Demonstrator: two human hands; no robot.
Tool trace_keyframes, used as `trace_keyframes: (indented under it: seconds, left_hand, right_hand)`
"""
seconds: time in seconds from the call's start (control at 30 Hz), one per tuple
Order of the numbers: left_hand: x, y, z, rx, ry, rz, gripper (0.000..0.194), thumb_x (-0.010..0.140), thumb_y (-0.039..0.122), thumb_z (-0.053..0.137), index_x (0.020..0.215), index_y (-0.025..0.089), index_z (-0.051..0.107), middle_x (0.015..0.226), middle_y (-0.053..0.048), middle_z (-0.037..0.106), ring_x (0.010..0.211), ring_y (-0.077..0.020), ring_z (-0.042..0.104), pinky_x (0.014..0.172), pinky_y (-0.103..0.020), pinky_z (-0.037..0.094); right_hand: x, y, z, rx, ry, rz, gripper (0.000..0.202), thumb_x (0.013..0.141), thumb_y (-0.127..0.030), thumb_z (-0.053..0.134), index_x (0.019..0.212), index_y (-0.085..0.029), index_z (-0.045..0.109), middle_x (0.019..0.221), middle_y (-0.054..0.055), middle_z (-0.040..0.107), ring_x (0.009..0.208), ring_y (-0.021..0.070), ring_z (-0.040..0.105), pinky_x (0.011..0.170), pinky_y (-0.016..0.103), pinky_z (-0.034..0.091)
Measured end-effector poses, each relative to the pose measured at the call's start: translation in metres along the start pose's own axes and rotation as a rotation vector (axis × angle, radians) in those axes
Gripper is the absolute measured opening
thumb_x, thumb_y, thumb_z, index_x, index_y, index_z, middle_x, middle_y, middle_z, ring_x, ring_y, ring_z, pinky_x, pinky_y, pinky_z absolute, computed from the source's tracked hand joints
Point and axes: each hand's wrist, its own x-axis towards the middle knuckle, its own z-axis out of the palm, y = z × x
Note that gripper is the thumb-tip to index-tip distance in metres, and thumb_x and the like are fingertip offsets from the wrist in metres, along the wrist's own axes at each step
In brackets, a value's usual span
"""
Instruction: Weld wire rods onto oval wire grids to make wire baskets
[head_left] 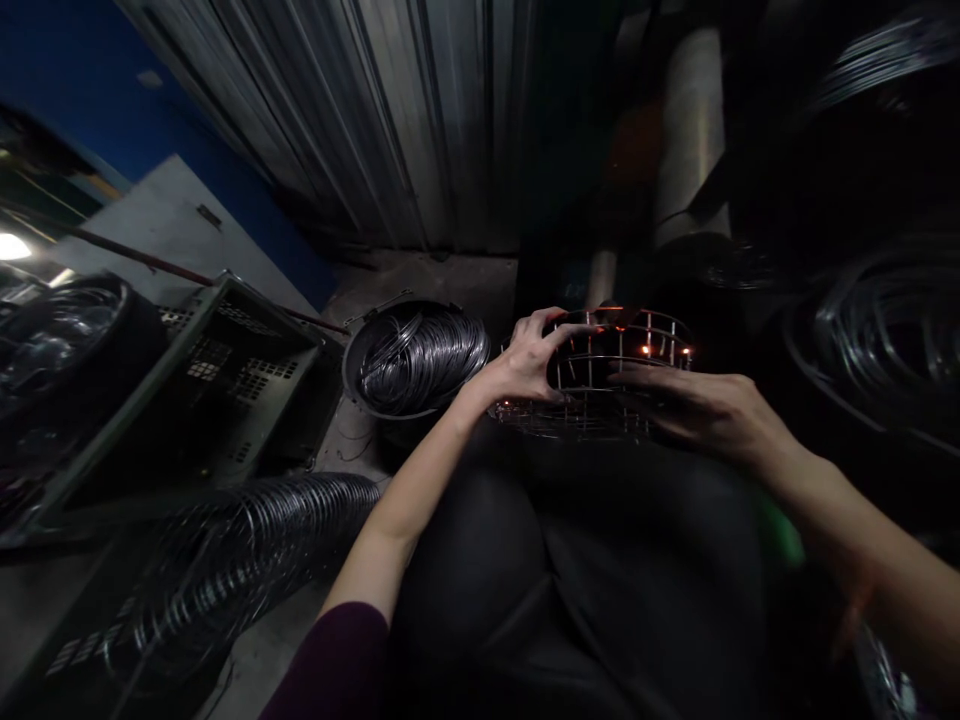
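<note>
Right now both hands are on a round wire cage [615, 375], a fan-guard-like frame of thin metal rings and spokes, resting across the person's lap [600, 560] in dark trousers. Left hand [529, 360] grips the cage's near-left rim, fingers curled over the top ring, thumb underneath. Right hand [701, 408] lies flat along the cage's right side, fingers stretched across the wires and pressing on them; whether it actually closes around a wire, cannot tell. Small orange glowing spots show on the cage's far top edge. Just beside the left hand, on the concrete floor [420, 285], stands a dark bucket [409, 360] full of wire rings. Further left sits a tilted perforated plastic crate [217, 385]. Near the lower left, a long stack of wire rings [247, 560] lies on its side on the floor. Corrugated metal wall [360, 110] behind. More coiled wire [877, 330] at right, very dark, hard to make out.
</note>
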Motion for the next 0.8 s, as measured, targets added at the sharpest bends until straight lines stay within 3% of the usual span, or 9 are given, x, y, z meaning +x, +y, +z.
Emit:
trace_keyframes:
  seconds: [0.23, 0.43, 0.53, 0.63, 0.8]
  left_hand:
    - [0.018, -0.013, -0.007, -0.023, 0.001, -0.054, 0.1, 0.053, 0.036, 0.086, 0.143, 0.021, 0.045, 0.14, -0.016, 0.031, 0.137, -0.0349, 0.028, 0.115, -0.052, 0.03]
    - [0.03, -0.023, -0.007, 0.015, 0.033, -0.021, 0.097, 0.054, 0.043, 0.086, 0.14, 0.018, 0.048, 0.138, -0.017, 0.033, 0.137, -0.0337, 0.029, 0.117, -0.05, 0.027]
    - [0.029, -0.024, -0.005, -0.009, 0.046, 0.005, 0.1, 0.054, 0.053, 0.085, 0.141, 0.018, 0.048, 0.138, -0.017, 0.034, 0.136, -0.0336, 0.03, 0.117, -0.05, 0.027]
    - [0.029, -0.026, -0.004, -0.021, 0.054, -0.008, 0.104, 0.051, 0.053, 0.086, 0.142, 0.021, 0.046, 0.14, -0.017, 0.034, 0.137, -0.035, 0.029, 0.116, -0.052, 0.029]
    - [0.038, -0.032, -0.007, -0.044, 0.026, -0.012, 0.104, 0.05, 0.049, 0.087, 0.141, 0.02, 0.048, 0.14, -0.016, 0.031, 0.136, -0.0345, 0.03, 0.116, -0.051, 0.029]
  right_hand:
    - [0.008, 0.013, 0.007, -0.078, 0.007, 0.093, 0.028, 0.102, -0.034, 0.047, 0.108, -0.015, 0.067, 0.099, 0.001, 0.066, 0.078, 0.0094, 0.065, 0.064, 0.02, 0.052]
    - [0.013, 0.021, 0.013, -0.1, 0.105, 0.102, 0.027, 0.101, -0.036, 0.05, 0.105, -0.016, 0.068, 0.097, 0.004, 0.064, 0.077, 0.0095, 0.063, 0.064, 0.019, 0.051]
    - [0.009, 0.014, 0.012, -0.152, 0.227, 0.192, 0.027, 0.096, -0.038, 0.058, 0.099, -0.013, 0.068, 0.096, 0.008, 0.06, 0.077, 0.0112, 0.06, 0.065, 0.02, 0.051]
    - [0.004, 0.009, 0.012, -0.235, 0.296, 0.267, 0.028, 0.095, -0.038, 0.059, 0.089, -0.011, 0.065, 0.083, 0.006, 0.058, 0.067, 0.0103, 0.057, 0.059, 0.019, 0.047]
    - [0.004, 0.014, 0.014, -0.18, 0.25, 0.404, 0.046, 0.097, -0.055, 0.05, 0.084, -0.013, 0.064, 0.079, 0.007, 0.06, 0.066, 0.0121, 0.058, 0.06, 0.022, 0.047]
